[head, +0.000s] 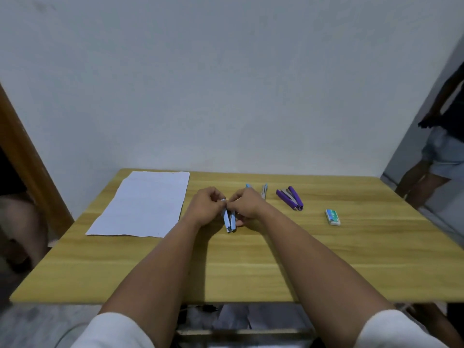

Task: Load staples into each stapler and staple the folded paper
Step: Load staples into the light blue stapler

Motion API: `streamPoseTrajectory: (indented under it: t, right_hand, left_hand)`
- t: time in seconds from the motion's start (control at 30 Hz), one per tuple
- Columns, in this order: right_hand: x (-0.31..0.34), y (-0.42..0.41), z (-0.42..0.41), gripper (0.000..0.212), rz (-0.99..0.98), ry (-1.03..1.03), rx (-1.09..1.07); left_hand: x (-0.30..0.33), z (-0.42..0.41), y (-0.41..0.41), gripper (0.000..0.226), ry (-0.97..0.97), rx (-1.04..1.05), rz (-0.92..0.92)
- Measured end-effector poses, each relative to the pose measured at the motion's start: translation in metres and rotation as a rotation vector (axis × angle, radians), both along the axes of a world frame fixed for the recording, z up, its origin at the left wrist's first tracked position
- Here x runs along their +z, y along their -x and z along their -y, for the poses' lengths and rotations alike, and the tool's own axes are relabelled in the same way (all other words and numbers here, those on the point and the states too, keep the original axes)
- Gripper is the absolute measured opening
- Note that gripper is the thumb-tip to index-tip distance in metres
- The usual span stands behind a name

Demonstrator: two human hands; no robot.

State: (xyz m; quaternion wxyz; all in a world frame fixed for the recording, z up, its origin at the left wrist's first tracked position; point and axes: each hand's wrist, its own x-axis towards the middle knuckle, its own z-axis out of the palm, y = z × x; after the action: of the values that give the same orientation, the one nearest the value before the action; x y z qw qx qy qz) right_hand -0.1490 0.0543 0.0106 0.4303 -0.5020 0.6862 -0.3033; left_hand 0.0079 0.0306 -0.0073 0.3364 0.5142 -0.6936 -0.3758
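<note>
Both hands — left hand, right hand — grasp a blue stapler with their fingers, right of the paper on the tabletop.

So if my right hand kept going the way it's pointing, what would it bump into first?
Your right hand points left, so it would probably meet your left hand first; their fingertips nearly touch over the blue stapler.

The left hand and right hand cover the far end of the blue stapler, so whatever the fingertips pinch is too small to tell, and the print on the small box near the table's right edge is unreadable.
</note>
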Motion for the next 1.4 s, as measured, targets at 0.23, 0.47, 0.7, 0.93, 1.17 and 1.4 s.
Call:
streamPoseTrajectory:
  t: [0.23, 0.47, 0.7, 0.93, 1.17, 1.4]
  right_hand:
    - [0.0, 0.017, -0.023, 0.013, 0.289, 0.149, -0.136]
    - [-0.005, 0.058, -0.035, 0.011, 0.95, 0.22, -0.419]
    - [-0.016, 0.053, -0.052, 0.023, 1.078, 0.242, -0.421]
    - [-0.013, 0.046, -0.061, 0.022, 1.138, 0.296, -0.379]
    - [-0.011, 0.037, -0.076, 0.028, 1.107, 0.28, -0.255]
    - [-0.013, 0.033, -0.089, 0.024, 0.72, 0.195, -0.076]
  left_hand:
    - [0.013, -0.014, -0.007, 0.012, 0.007, -0.014, -0.269]
    - [0.004, -0.024, -0.026, 0.017, 0.014, 0.015, -0.297]
    - [0.001, -0.033, -0.018, 0.019, 0.155, 0.001, -0.046]
    - [0.01, -0.035, 0.005, 0.068, -0.437, 0.22, -0.783]
    - [0.013, -0.027, 0.021, 0.052, -0.575, 0.249, -0.945]
    - [0.018, -0.027, 0.028, 0.017, -0.572, 0.291, -0.894]
